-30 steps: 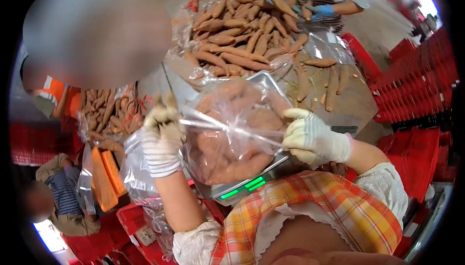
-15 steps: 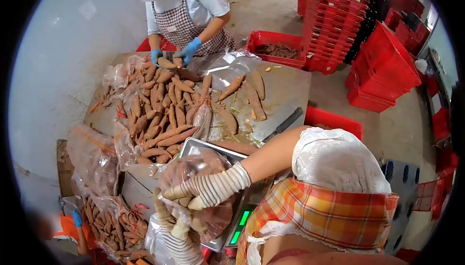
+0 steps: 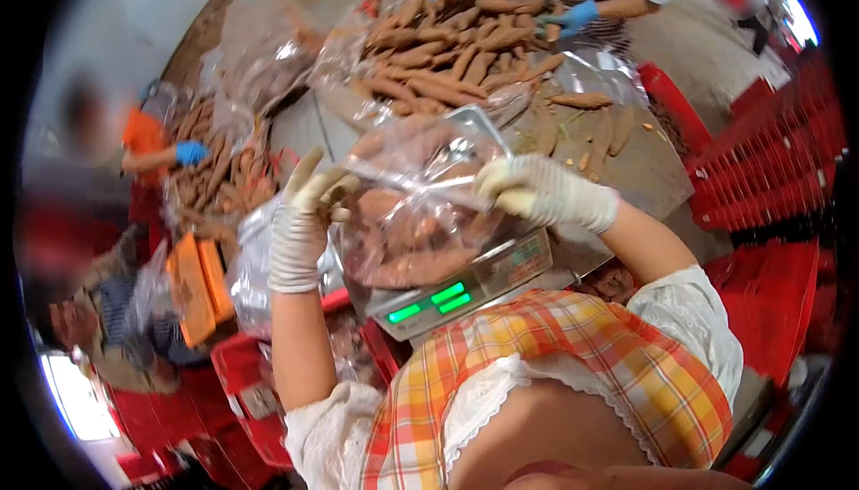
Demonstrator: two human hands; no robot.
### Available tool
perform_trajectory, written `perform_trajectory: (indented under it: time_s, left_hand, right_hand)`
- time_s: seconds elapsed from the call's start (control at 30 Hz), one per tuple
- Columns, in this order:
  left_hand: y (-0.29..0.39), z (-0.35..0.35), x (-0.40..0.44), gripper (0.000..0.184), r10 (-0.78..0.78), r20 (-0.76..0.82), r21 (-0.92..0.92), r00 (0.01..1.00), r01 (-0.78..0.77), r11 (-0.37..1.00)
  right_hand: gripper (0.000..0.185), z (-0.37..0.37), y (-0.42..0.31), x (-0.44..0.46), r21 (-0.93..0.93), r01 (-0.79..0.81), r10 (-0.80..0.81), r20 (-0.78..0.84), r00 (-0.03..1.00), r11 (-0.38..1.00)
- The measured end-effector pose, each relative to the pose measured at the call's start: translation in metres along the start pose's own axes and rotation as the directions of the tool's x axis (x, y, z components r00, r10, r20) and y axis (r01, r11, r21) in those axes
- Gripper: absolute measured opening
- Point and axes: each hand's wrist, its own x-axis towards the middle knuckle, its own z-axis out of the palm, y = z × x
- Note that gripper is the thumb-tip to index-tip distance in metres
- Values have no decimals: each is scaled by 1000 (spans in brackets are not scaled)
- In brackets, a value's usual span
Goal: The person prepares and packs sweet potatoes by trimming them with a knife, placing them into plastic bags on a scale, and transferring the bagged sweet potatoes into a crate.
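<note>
– Red crates (image 3: 769, 172) stand stacked past your right hand (image 3: 541, 193), and the table (image 3: 653, 172) stretches away ahead of both hands. What lies between them?

– Your clear bag of sweet potatoes (image 3: 403, 235), resting on the scale (image 3: 528, 262). That support seems to bear the load, leaving your hands only the loose top to manage.

– How are they set?

– Your right hand is pinched on the gathered plastic (image 3: 425, 187). Your left hand (image 3: 304, 226) has its fingers curled at the opposite end; you can't tell from this view whether they grip. Keeping the ends apart probably holds the plastic stretched over the bag.

– And farther out?

– Below and between your hands, the green display (image 3: 447, 295) is lit, facing you, likely for easy reading; its figures are too small to tell. Outside your left hand are orange slabs (image 3: 201, 289). Beyond both hands spreads a loose heap (image 3: 483, 42), with a co-worker's blue-gloved hands (image 3: 573, 17) over it.

– What has changed?

– Half a second ago your right hand reached across beside your left, both bunched over the bag. Now they're parted, one at each side, while the bag remains on the scale.
</note>
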Motion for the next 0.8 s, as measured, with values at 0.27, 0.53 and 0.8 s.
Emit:
perform_trajectory:
  time_s: [0.27, 0.53, 0.8]
  left_hand:
    - [-26, -86, -108, 47, 219, -353, 370, 910, -79, 926]
    - [-79, -139, -247, 44, 68, -607, -20, 792, -101, 995]
    - [-194, -189, -385, 34, -62, -887, -91, 458, -42, 995]
  right_hand:
    - [46, -35, -26, -4, 140, -164, 211, -457, 864, 976]
    - [55, 24, -40, 67, -54, -376, 379, 96, 920, 925]
    - [63, 49, 6, 88, -558, -54, 157, 138, 978, 828]
